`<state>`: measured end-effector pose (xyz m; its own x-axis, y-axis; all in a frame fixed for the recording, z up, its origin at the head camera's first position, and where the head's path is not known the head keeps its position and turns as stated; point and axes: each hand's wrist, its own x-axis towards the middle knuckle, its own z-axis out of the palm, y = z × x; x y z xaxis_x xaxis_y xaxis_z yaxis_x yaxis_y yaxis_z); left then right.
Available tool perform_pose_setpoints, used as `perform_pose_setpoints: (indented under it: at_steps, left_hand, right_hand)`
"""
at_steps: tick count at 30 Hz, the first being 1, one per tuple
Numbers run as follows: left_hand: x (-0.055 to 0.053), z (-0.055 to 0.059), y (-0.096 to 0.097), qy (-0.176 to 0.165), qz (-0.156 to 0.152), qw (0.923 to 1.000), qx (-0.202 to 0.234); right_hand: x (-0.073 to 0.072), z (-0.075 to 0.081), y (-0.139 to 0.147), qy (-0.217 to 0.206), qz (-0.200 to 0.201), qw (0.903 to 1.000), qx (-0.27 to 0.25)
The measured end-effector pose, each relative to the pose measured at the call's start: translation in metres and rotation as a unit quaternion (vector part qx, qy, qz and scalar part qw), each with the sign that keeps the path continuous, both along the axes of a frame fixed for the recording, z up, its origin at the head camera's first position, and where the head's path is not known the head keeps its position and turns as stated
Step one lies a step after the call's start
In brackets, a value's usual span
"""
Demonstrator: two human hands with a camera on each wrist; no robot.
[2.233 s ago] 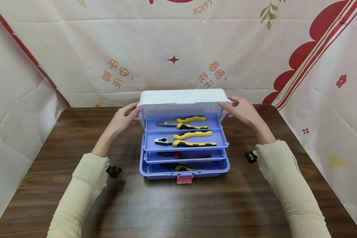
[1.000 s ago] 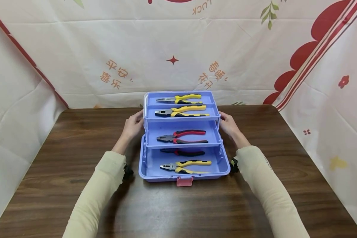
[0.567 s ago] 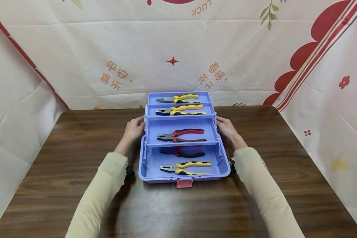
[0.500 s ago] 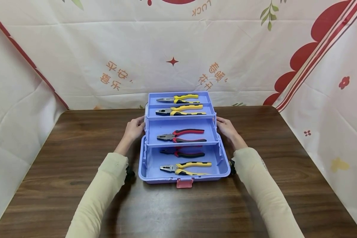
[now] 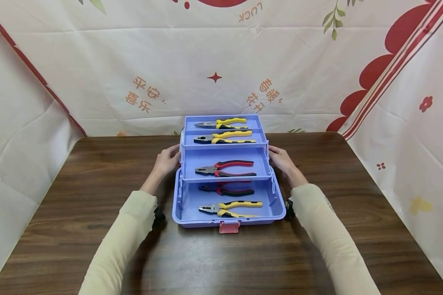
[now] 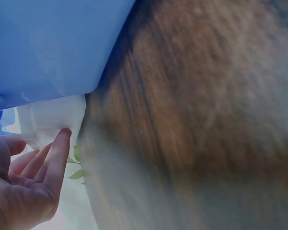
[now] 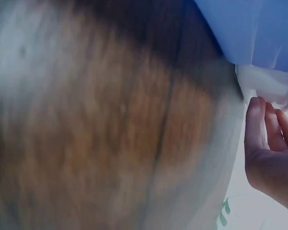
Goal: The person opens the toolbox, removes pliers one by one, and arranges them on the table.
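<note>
A blue-purple toolbox [image 5: 229, 222] stands opened out, its trays stepped back above the base. Its white lid [image 6: 57, 115] hangs behind, mostly hidden in the head view. My left hand [image 5: 166, 160] holds the lid at the left side, fingers partly bent. At the right side my right hand [image 5: 282, 159] holds the lid [image 7: 266, 84], its thumb hidden. The top tray carries needle-nose pliers [image 5: 221, 123] and yellow-black combination pliers [image 5: 221, 137]. Red-black pliers [image 5: 223, 169] lie in the middle tray. Below are more red-black pliers [image 5: 225, 190] and yellow-black pliers [image 5: 227, 208].
The toolbox stands on a dark wooden table [image 5: 221, 262]. A pink latch [image 5: 229, 227] hangs from the box's front edge. Close behind the table rises a white printed cloth [image 5: 214, 49], which also covers both sides.
Both hands have swung the white lid backward and down. The trays have risen and spread apart, exposing the pliers below. In the last half second, hands and box have hardly moved.
</note>
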<state>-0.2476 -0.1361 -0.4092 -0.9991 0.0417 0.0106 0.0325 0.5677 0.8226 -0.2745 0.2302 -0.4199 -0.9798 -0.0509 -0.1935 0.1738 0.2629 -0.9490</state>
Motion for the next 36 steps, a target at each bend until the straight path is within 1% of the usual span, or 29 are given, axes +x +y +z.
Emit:
perform_pose_setpoints:
  at_steps: [1,3,4,7,8,9,10,12,13,15,17,19,21,24,26,29,32,36]
  left_hand:
    - [0.001,0.000,-0.001,0.000,0.001,1.0000,0.010]
    - [0.004,0.003,-0.005,0.014,0.000,0.9994,0.031]
    - [0.006,0.004,-0.007,0.026,-0.002,0.9988,0.041]
    - [0.014,0.011,-0.015,0.078,-0.014,0.9943,0.071]
    - [0.017,0.013,-0.018,0.095,-0.024,0.9922,0.077]
    - [0.020,0.014,-0.021,0.109,-0.036,0.9900,0.082]
    - [0.024,0.016,-0.023,0.118,-0.050,0.9882,0.084]
    - [0.031,0.017,-0.028,0.128,-0.089,0.9840,0.086]
    - [0.035,0.018,-0.030,0.133,-0.109,0.9822,0.075]
    - [0.042,0.017,-0.033,0.148,-0.146,0.9774,0.036]
    - [0.049,0.016,-0.037,0.165,-0.178,0.9701,-0.013]
    - [0.055,0.013,-0.039,0.180,-0.195,0.9619,-0.066]
    - [0.060,0.010,-0.039,0.184,-0.209,0.9559,-0.093]
    - [0.066,0.006,-0.038,0.182,-0.223,0.9505,-0.116]
    - [0.068,0.004,-0.037,0.179,-0.232,0.9489,-0.117]
    - [0.070,0.002,-0.034,0.178,-0.238,0.9476,-0.117]
    - [0.070,0.002,-0.033,0.180,-0.237,0.9487,-0.108]
    - [0.070,0.001,-0.034,0.182,-0.234,0.9491,-0.106]
  right_hand:
    - [0.000,0.002,0.000,0.001,0.002,1.0000,-0.005]
    - [-0.001,0.007,0.001,0.022,0.004,0.9998,0.001]
    - [-0.002,0.012,0.002,0.038,0.002,0.9992,0.007]
    - [-0.006,0.032,0.005,0.095,-0.017,0.9953,0.000]
    - [-0.008,0.040,0.006,0.112,-0.022,0.9934,0.005]
    - [-0.011,0.049,0.007,0.122,-0.025,0.9922,-0.008]
    - [-0.013,0.059,0.007,0.127,-0.024,0.9914,-0.022]
    - [-0.019,0.078,0.006,0.122,-0.005,0.9909,-0.057]
    - [-0.022,0.087,0.005,0.114,0.010,0.9910,-0.070]
    - [-0.029,0.105,0.000,0.093,0.047,0.9908,-0.086]
    - [-0.036,0.119,-0.008,0.069,0.092,0.9901,-0.081]
    - [-0.044,0.131,-0.018,0.050,0.132,0.9877,-0.067]
    - [-0.051,0.140,-0.030,0.031,0.163,0.9846,-0.056]
    - [-0.061,0.148,-0.048,0.002,0.191,0.9809,-0.036]
    - [-0.066,0.151,-0.060,-0.020,0.197,0.9801,-0.018]
    - [-0.072,0.151,-0.074,-0.045,0.191,0.9806,-0.004]
    - [-0.075,0.148,-0.085,-0.056,0.176,0.9827,0.007]
    - [-0.075,0.142,-0.096,-0.050,0.186,0.9809,0.026]
